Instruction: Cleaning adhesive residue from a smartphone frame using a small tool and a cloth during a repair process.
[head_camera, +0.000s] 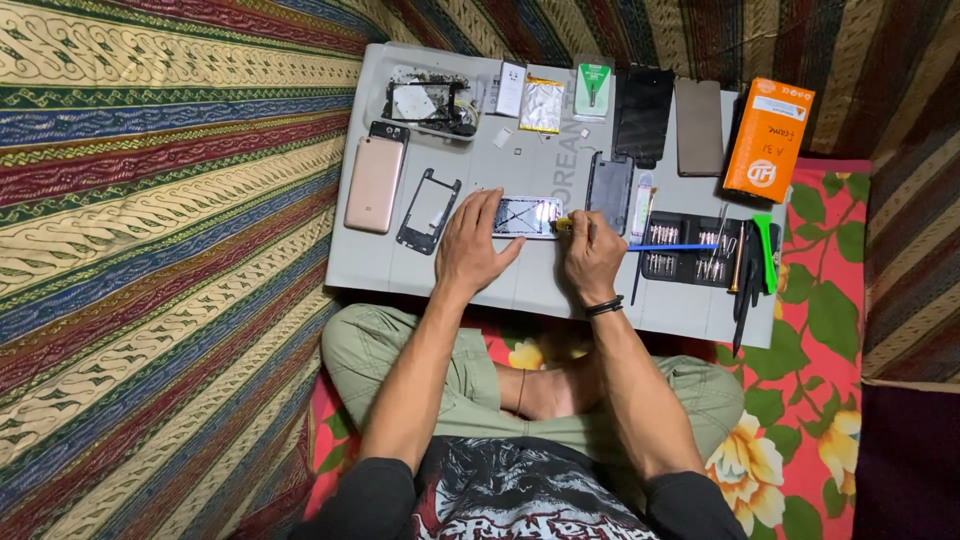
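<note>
On the grey work mat (400, 270), the opened phone (527, 216) lies at centre, probably light, thin and fragile, best steadied by its edges. The left hand (473, 245) presses flat, fingers spread, at its nine o'clock. The right hand (592, 262) is clenched around a small screwdriver (562, 225) at three o'clock.

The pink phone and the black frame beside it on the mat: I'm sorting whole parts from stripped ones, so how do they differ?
The pink phone is a solid, closed slab in rose-gold colour; the black frame is a hollow rim, the mat showing through its middle. The pink phone is larger and lies nearly straight, while the black frame is smaller and tilted. Both lie flat on the grey mat, untouched, left of the left hand.
</note>
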